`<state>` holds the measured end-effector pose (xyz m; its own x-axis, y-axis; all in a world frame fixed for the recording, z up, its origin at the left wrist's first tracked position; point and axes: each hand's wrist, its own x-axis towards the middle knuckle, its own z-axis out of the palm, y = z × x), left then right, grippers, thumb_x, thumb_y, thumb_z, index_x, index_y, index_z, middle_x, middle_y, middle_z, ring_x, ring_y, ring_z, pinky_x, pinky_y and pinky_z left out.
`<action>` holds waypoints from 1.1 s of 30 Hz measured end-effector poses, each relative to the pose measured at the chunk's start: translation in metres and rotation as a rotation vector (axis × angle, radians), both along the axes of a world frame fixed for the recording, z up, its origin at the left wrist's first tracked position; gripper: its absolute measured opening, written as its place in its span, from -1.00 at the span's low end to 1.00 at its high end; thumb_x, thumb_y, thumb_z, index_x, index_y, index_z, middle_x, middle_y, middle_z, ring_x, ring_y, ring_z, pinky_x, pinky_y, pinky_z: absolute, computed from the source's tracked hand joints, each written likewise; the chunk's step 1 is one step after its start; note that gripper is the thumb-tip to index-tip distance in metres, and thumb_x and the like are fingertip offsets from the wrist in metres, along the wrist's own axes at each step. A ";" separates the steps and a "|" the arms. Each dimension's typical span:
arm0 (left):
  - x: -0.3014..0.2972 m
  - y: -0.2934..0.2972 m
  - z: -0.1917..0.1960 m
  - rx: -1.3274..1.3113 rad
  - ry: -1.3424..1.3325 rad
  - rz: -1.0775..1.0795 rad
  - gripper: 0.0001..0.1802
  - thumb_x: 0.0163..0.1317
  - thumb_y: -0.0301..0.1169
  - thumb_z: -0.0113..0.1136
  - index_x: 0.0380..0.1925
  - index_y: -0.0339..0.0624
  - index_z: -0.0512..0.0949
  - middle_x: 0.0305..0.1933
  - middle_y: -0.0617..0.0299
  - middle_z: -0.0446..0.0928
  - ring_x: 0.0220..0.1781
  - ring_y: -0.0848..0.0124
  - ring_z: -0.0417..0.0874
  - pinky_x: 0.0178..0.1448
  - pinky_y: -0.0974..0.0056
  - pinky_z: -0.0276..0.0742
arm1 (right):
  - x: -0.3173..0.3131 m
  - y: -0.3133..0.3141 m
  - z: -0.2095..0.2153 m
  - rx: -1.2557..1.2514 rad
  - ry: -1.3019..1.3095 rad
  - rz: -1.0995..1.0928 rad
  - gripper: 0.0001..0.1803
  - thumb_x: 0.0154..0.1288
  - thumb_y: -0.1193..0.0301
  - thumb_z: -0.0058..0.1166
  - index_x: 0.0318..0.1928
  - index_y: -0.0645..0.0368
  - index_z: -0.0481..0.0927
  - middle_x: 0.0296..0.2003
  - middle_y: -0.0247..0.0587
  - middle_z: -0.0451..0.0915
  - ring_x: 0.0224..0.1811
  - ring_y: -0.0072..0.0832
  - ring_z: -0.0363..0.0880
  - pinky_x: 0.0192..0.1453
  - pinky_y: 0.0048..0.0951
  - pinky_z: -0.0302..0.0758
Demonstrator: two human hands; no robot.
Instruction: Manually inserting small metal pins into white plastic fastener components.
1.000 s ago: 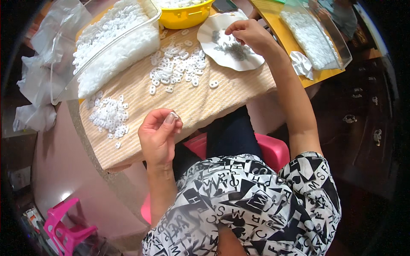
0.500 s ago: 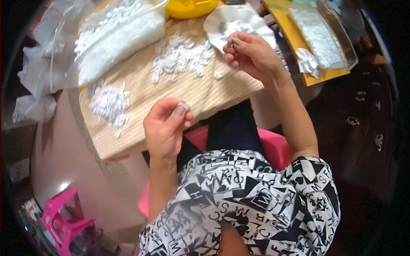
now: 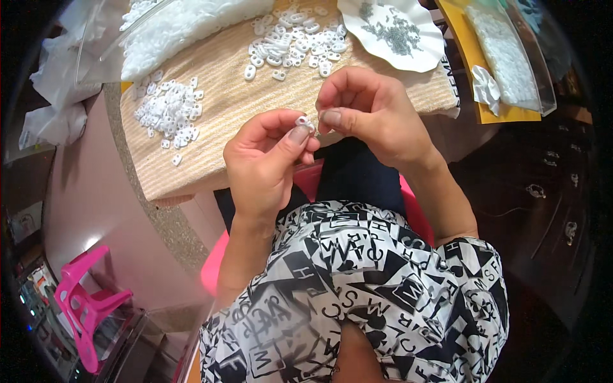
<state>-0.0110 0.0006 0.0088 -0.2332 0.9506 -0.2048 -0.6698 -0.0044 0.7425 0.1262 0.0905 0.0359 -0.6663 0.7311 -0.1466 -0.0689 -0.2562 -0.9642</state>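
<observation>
My left hand [image 3: 258,163] pinches a small white plastic piece with holes [image 3: 304,120] between thumb and forefinger, just above the near edge of the table. Close beside it, the thumb and forefinger of my right hand [image 3: 386,118] are pressed together, the tips facing the piece. Whatever they hold is too small to make out. Beyond the hands lies a loose heap of white two-holed plastic pieces [image 3: 294,45], with a denser pile of smaller white pieces [image 3: 169,110] to the left. A wavy-rimmed white dish [image 3: 424,60] at the back right holds tiny grey bits [image 3: 396,35].
Ribbed beige cloth [image 3: 217,83] covers the tabletop. A clear bag of white pieces [image 3: 191,29] lies at the back left. Off the right side are a filled clear bag [image 3: 504,54] and crumpled paper [image 3: 485,89] on yellow. A pink stool [image 3: 96,300] stands lower left.
My right hand has come from beside the dish, left and nearer, to my left hand. The tabletop sits higher in the picture, and the yellow container at the back has left the view.
</observation>
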 end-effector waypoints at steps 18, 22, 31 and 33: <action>0.005 -0.004 0.003 0.017 0.140 0.032 -0.80 0.05 -0.62 0.13 -0.27 -0.41 0.49 -0.40 0.14 0.55 -0.44 0.51 0.55 -0.40 0.52 0.49 | 0.001 -0.005 0.002 -0.024 0.013 0.052 -0.87 0.07 0.64 0.04 -0.34 0.32 0.40 -0.49 -0.33 0.47 -0.43 -0.68 0.46 -0.33 -0.67 0.42; 0.007 -0.006 0.006 0.006 0.224 0.034 -0.84 0.06 -0.61 0.12 -0.30 -0.39 0.51 -0.41 0.18 0.54 -0.44 0.55 0.53 -0.39 0.53 0.47 | 0.000 -0.007 0.001 -0.008 0.030 0.028 -0.86 0.05 0.65 0.04 -0.35 0.32 0.40 -0.49 -0.35 0.46 -0.45 -0.70 0.44 -0.35 -0.68 0.40; 0.007 -0.008 0.001 0.156 0.653 0.101 -0.86 0.01 -0.71 0.11 -0.37 -0.40 0.51 -0.41 0.19 0.48 -0.45 0.55 0.48 -0.36 0.52 0.41 | 0.002 -0.015 0.002 0.347 -0.146 -0.043 -0.85 -0.07 0.69 0.04 -0.43 0.28 0.41 -0.57 -0.29 0.45 -0.50 -0.64 0.44 -0.41 -0.59 0.40; 0.008 -0.008 0.002 0.160 0.663 0.105 -0.86 0.00 -0.72 0.11 -0.38 -0.40 0.51 -0.41 0.17 0.48 -0.45 0.54 0.48 -0.37 0.52 0.41 | 0.002 -0.016 -0.001 0.398 -0.158 -0.048 -0.85 -0.08 0.69 0.04 -0.43 0.27 0.42 -0.58 -0.26 0.46 -0.51 -0.60 0.47 -0.41 -0.58 0.41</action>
<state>-0.0031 -0.0072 0.0105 -0.3531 0.9228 0.1540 -0.0643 -0.1882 0.9800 0.1283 0.0749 0.0351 -0.6217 0.7813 0.0552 0.0849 0.1374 -0.9869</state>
